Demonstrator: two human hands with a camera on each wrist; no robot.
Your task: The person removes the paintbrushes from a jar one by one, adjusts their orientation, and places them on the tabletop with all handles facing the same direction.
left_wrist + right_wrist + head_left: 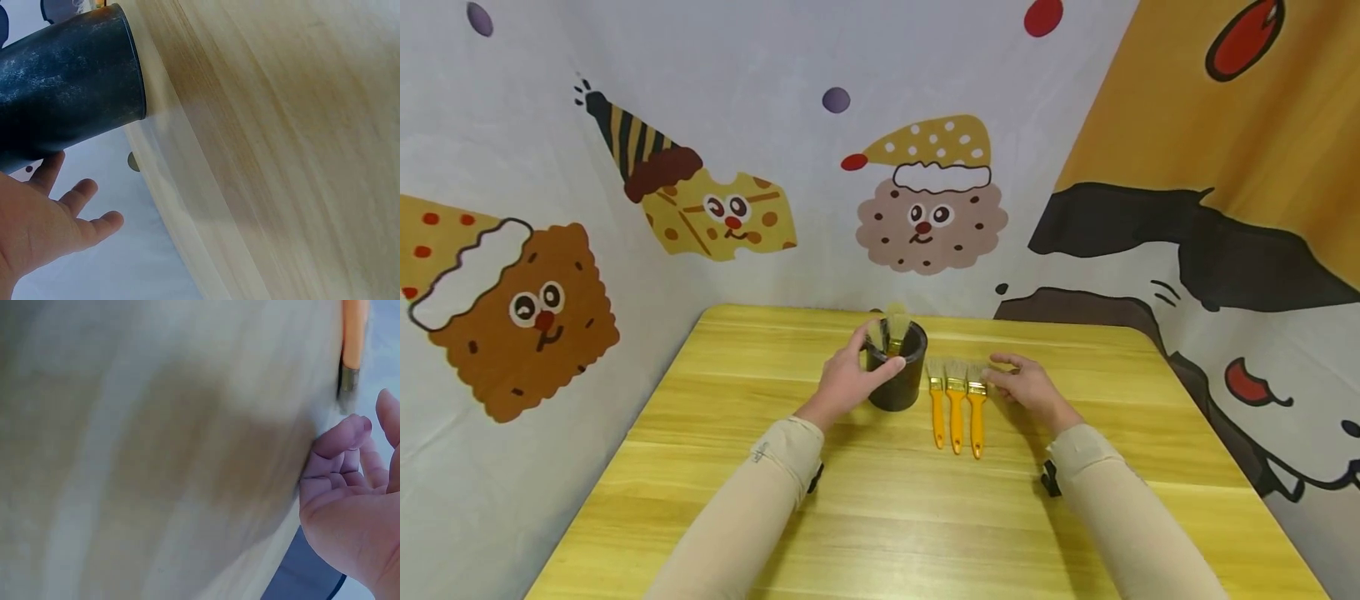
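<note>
A dark cylindrical cup (897, 390) stands upright on the table, with paintbrushes (897, 323) in it, bristles up. My left hand (850, 375) holds the cup by its upper part, thumb across the near side. In the left wrist view, some fingers (87, 231) spread away from the cup (75, 75). To the right of the cup, three paintbrushes (957, 412) with yellow-orange handles lie side by side, bristles pointing away from me. My right hand (1028, 387) is at the bristles of the rightmost brush (976, 417); thumb and fingers stand apart, gripping nothing.
The wood-grain table (880, 517) has its far edge just behind the cup. A cartoon-printed cloth (760, 100) hangs behind and beside it. Dark straps (1051, 479) show at both wrists.
</note>
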